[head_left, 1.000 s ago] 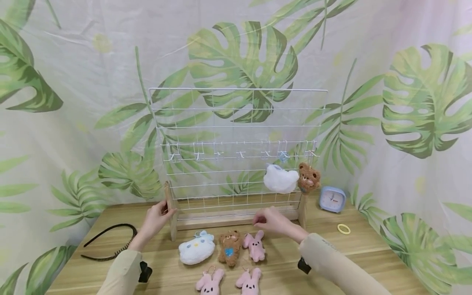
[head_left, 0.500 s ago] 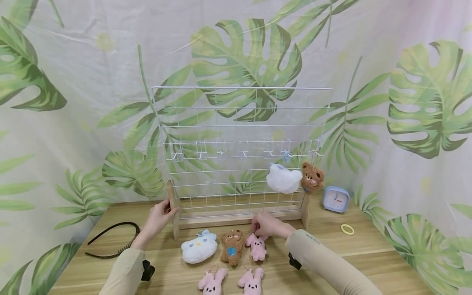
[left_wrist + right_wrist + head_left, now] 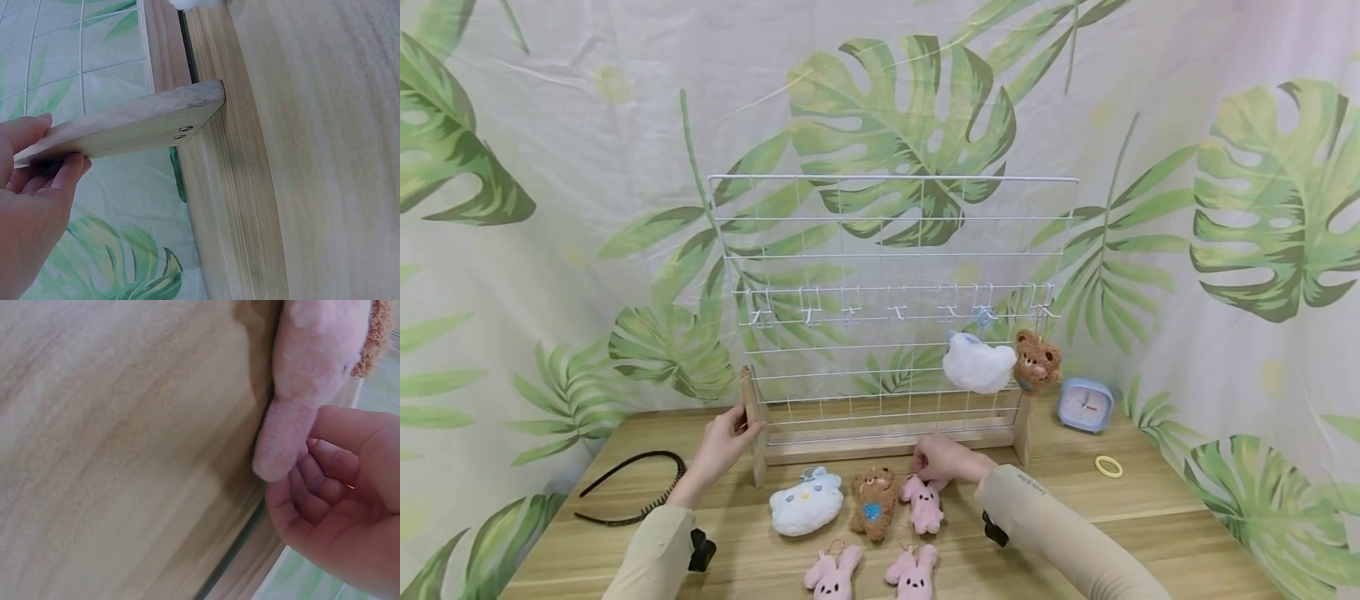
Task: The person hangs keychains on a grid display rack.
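My left hand grips the left wooden foot of a white wire grid rack, its thumb on one face and fingers on the other. My right hand reaches to the top of a pink bunny plush keychain lying on the table. In the right wrist view, thumb and fingers pinch at the bunny's ear; the exact spot held is hidden behind it. To its left lie a brown bear plush and a white cat-face plush. Two more pink bunnies lie in front, one of them nearer the right.
A white plush and a brown bear hang at the rack's right; several hooks line one bar. A blue clock, a yellow ring and a black headband lie on the wooden table.
My right hand has come down and slightly left onto the top of the pink bunny. My left hand has stayed on the rack's wooden foot. The head view has shifted a little.
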Motion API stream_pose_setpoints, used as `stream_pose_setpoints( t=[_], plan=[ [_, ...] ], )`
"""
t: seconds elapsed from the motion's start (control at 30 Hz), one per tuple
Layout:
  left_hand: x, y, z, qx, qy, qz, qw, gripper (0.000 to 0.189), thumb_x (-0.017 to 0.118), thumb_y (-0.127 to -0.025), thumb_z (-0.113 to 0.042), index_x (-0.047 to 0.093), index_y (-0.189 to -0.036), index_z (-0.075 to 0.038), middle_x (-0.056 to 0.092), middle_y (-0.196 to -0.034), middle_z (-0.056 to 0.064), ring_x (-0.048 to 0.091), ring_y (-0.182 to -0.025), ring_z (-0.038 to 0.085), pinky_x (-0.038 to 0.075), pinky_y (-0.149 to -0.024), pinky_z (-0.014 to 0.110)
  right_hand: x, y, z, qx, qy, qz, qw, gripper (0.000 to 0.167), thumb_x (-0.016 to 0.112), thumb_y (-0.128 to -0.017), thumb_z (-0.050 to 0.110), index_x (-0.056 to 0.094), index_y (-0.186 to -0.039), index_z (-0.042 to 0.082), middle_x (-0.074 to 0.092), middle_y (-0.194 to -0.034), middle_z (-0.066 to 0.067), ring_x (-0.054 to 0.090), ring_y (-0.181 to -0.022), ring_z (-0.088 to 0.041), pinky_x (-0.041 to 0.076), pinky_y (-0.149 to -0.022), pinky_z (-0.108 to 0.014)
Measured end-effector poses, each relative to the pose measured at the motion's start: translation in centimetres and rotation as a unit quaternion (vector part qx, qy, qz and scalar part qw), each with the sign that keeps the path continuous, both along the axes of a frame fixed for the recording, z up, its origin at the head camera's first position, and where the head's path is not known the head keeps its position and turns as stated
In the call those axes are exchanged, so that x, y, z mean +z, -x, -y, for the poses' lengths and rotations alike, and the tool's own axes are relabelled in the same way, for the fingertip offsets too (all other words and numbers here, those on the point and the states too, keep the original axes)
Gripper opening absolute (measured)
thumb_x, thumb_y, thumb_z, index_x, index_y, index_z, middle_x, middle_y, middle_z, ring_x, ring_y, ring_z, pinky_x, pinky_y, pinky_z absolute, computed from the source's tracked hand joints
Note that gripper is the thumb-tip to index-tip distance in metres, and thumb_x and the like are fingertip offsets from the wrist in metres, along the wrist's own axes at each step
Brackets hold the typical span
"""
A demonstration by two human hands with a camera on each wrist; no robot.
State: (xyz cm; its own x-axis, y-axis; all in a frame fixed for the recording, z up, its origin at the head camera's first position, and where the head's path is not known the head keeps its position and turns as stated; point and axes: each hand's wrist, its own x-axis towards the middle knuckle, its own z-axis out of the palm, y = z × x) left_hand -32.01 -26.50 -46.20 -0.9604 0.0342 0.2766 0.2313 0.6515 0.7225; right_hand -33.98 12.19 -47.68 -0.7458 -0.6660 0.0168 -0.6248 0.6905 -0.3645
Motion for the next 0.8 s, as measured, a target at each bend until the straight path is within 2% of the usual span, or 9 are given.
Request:
stream_pose_setpoints(
  t=[0.13, 0.3, 0.47, 0.6, 0.8],
  plan=[
    [-0.1, 0.0, -0.1, -0.002, 0.000, -0.004, 1.0000, 0.016, 0.063, -0.098, -0.014, 0.057, -0.093, 0.001, 0.069, -0.093, 0.017, 0.058, -0.076, 0.008, 0.049, -0.062, 0.019, 0.7, -0.3, -0.5, 0.002, 0.005, 0.022, 0.9997, 0.015, 0.062, -0.091, -0.002, 0.065, -0.076, 0.002, 0.061, -0.067, -0.004, 0.040, -0.055, -0.004, 0.036, -0.056, -0.018],
    [0.0, 0.1, -0.2, -0.003, -0.004, -0.001, 1.0000, 0.018, 0.063, -0.097, -0.013, 0.055, -0.089, 0.000, 0.061, -0.080, 0.012, 0.049, -0.067, 0.008, 0.043, -0.056, 0.021, 2.0, -0.5, -1.4, -0.008, 0.050, 0.038, 0.9980, 0.009, 0.060, -0.091, -0.003, 0.061, -0.085, 0.003, 0.060, -0.074, -0.002, 0.044, -0.060, -0.003, 0.036, -0.054, -0.018],
    [0.2, 0.1, -0.2, -0.004, -0.005, -0.010, 0.9999, 0.018, 0.064, -0.097, -0.012, 0.054, -0.087, 0.000, 0.056, -0.076, 0.009, 0.045, -0.064, 0.007, 0.040, -0.054, 0.021, 3.7, -0.7, -2.4, 0.011, 0.102, -0.030, 0.9943, 0.011, 0.066, -0.083, -0.006, 0.063, -0.082, 0.004, 0.063, -0.072, -0.004, 0.045, -0.062, 0.001, 0.041, -0.057, -0.015],
    [0.2, 0.1, -0.1, -0.007, -0.004, -0.017, 0.9998, 0.018, 0.064, -0.097, -0.012, 0.054, -0.089, 0.001, 0.058, -0.077, 0.009, 0.046, -0.064, 0.006, 0.041, -0.055, 0.021, 5.2, -1.2, -3.0, 0.016, 0.125, -0.079, 0.9888, 0.013, 0.069, -0.082, -0.006, 0.063, -0.080, 0.005, 0.066, -0.072, -0.004, 0.051, -0.063, 0.003, 0.045, -0.058, -0.014],
    [0.1, 0.1, 0.0, -0.006, -0.008, -0.007, 0.9999, 0.020, 0.063, -0.097, -0.013, 0.052, -0.087, 0.000, 0.054, -0.074, 0.008, 0.043, -0.062, 0.007, 0.039, -0.054, 0.022, 8.0, -2.7, -3.6, 0.020, 0.167, -0.096, 0.9811, 0.013, 0.068, -0.084, -0.007, 0.062, -0.083, 0.004, 0.069, -0.078, -0.007, 0.065, -0.071, -0.008, 0.054, -0.065, -0.017]
  ],
)
